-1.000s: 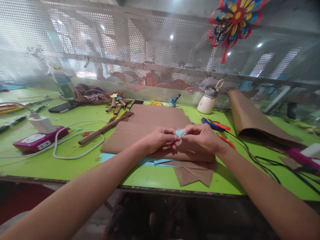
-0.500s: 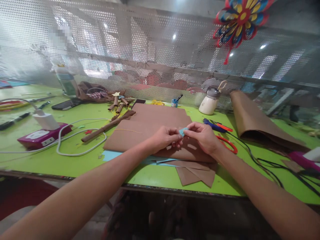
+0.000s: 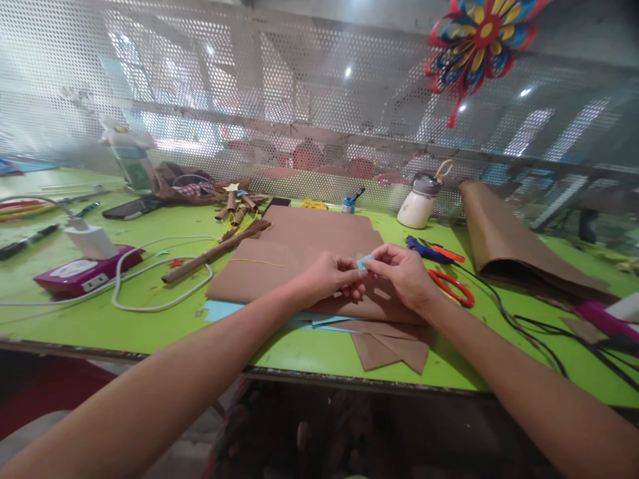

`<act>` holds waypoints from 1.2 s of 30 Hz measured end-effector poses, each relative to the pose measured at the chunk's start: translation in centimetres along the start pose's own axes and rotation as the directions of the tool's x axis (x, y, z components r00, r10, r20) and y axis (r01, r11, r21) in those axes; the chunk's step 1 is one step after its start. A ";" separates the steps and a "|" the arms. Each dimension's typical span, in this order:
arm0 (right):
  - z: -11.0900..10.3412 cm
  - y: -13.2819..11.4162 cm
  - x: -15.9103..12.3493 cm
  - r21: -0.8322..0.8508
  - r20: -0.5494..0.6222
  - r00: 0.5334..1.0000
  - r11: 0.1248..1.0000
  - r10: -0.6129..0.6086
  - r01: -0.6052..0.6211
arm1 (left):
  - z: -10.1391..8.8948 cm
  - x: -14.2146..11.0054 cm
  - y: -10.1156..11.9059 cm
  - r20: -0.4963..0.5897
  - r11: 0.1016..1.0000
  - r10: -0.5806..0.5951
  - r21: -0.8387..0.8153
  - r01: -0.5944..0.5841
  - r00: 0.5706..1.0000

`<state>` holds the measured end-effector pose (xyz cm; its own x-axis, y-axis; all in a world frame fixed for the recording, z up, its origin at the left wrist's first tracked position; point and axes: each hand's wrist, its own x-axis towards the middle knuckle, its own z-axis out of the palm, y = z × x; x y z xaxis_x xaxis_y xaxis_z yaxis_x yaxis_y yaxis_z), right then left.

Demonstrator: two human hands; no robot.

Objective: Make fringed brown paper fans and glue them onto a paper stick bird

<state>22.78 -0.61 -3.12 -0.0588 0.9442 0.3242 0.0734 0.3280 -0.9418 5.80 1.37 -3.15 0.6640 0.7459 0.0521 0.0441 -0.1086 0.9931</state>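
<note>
Between my fingertips is a small piece of light blue paper [image 3: 365,263], pinched from both sides. My left hand [image 3: 332,276] grips its left edge, thumb against forefinger, with the other fingers curled below. My right hand [image 3: 399,269] pinches the opposite edge. Both hands are just over a stack of brown paper sheets [image 3: 319,233]. A light blue sheet [image 3: 224,311] sticks out from under the stack's front. Brown paper offcuts [image 3: 394,349] lie at the table's front edge. Right of my right hand are orange-handled scissors [image 3: 456,291] and a blue glue gun [image 3: 424,249].
On the left stand a purple power socket [image 3: 90,269] with a white cable [image 3: 164,308] and rolled brown paper tubes [image 3: 214,253]. A cream jar [image 3: 417,207] stands behind, beside a large folded brown sheet [image 3: 519,246]. Black cables [image 3: 529,332] run along the right.
The blue paper has turned slightly between my fingertips. My hands stay in nearly the same place; the things on the table have not moved.
</note>
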 end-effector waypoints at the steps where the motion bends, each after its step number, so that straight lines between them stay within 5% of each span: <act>1: 0.0 0.0 0.0 -0.013 0.004 1.000 1.000 -0.005 0.005 | 0.0 0.0 0.1 0.002 1.000 -0.004 -0.013 0.004 1.000; 9: -0.2 0.2 -0.1 -0.003 0.014 0.999 1.000 -0.029 0.029 | 0.1 -0.4 0.7 0.016 0.992 -0.048 -0.113 0.049 0.999; 36: 0.4 0.3 0.0 0.065 0.000 0.999 0.997 0.035 -0.035 | -0.1 0.1 -0.1 -0.038 0.998 -0.053 -0.032 0.052 0.998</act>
<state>22.45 -0.52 -3.44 -0.0558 0.9552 0.2908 0.0109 0.2918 -0.9564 5.85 1.53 -3.27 0.6320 0.7750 0.0030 0.0546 -0.0484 0.9973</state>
